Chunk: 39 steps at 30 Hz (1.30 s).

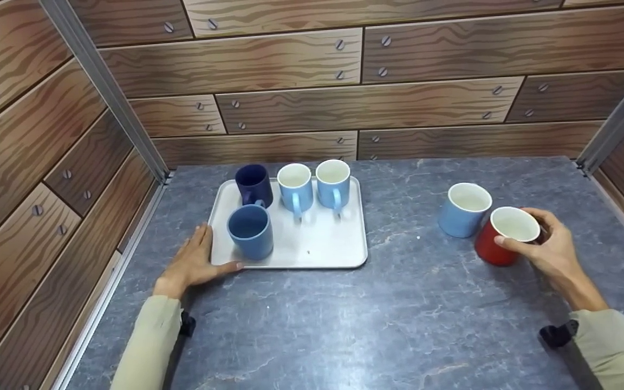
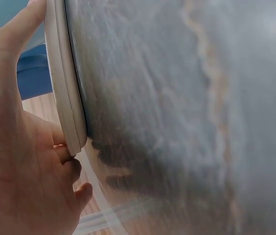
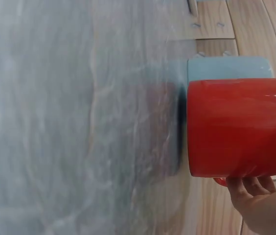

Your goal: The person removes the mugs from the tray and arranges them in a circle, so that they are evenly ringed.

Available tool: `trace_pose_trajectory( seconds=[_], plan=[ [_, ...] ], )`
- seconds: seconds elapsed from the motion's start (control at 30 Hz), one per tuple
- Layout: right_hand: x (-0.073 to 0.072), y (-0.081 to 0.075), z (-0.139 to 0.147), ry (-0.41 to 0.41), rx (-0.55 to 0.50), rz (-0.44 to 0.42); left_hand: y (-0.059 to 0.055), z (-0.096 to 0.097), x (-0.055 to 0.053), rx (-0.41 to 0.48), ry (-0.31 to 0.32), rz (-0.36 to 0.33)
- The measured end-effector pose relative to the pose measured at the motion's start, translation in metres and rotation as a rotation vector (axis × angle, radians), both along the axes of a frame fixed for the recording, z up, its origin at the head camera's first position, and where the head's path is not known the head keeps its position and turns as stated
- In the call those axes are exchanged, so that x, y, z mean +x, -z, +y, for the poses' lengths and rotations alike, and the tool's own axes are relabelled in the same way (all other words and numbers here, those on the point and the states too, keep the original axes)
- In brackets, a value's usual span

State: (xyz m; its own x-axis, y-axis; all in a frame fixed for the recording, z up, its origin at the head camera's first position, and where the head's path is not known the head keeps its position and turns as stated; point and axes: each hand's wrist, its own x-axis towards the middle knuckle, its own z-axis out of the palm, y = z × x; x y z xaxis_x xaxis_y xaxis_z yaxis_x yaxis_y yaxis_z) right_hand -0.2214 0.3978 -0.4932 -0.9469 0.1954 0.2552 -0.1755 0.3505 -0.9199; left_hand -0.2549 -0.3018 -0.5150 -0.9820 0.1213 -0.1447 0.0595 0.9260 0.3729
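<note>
My right hand [image 1: 553, 244] grips a red mug [image 1: 493, 244] with a white inside, thumb on the near side and fingers behind. In the right wrist view the mug stays upright at the table surface; whether its base touches is unclear. Just left of it stands a light blue mug [image 1: 459, 216]. My left hand [image 1: 193, 260] lies at the near left corner of a white tray [image 1: 323, 244], thumb along the front edge, fingers along the left side. On the tray stand a dark navy mug [image 1: 258, 187], a medium blue mug [image 1: 255, 238] and two light blue mugs [image 1: 300, 197].
A grey marbled table [image 1: 344, 325] lies under everything. Wood-patterned walls [image 1: 290, 59] close it in at the back and on both sides. Metal corner posts [image 1: 111, 97] stand at the rear corners.
</note>
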Motion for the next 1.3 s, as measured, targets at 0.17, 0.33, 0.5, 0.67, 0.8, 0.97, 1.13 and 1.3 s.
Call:
trace_pose_trajectory(
  seconds=[0.17, 0.33, 0.5, 0.67, 0.8, 0.97, 1.13, 1.3],
  plan=[
    [-0.006, 0.002, 0.005, 0.024, 0.027, -0.020, 0.000, 0.000, -0.001, 0.001, 0.001, -0.003],
    [-0.010, 0.002, 0.007, 0.034, 0.034, -0.038, -0.001, 0.001, -0.001, -0.002, -0.005, -0.014],
    [-0.014, 0.001, 0.007, 0.033, 0.031, -0.041, -0.002, 0.001, -0.001, -0.012, -0.008, -0.018],
    [-0.015, 0.002, 0.007, 0.037, 0.042, -0.041, -0.001, 0.002, -0.001, -0.015, -0.005, -0.008],
    [-0.016, 0.003, 0.007, 0.031, 0.051, -0.044, 0.000, 0.001, 0.000, -0.017, -0.012, -0.013],
    [-0.016, 0.002, 0.007, 0.018, 0.078, -0.056, 0.000, 0.000, 0.000, -0.016, -0.007, -0.001],
    [-0.013, -0.007, 0.008, 0.040, 0.123, -0.093, 0.001, 0.000, -0.001, -0.022, -0.008, -0.005],
    [-0.010, -0.022, 0.009, 0.098, 0.102, -0.081, 0.001, 0.000, -0.001, -0.029, -0.010, -0.011]
  ],
)
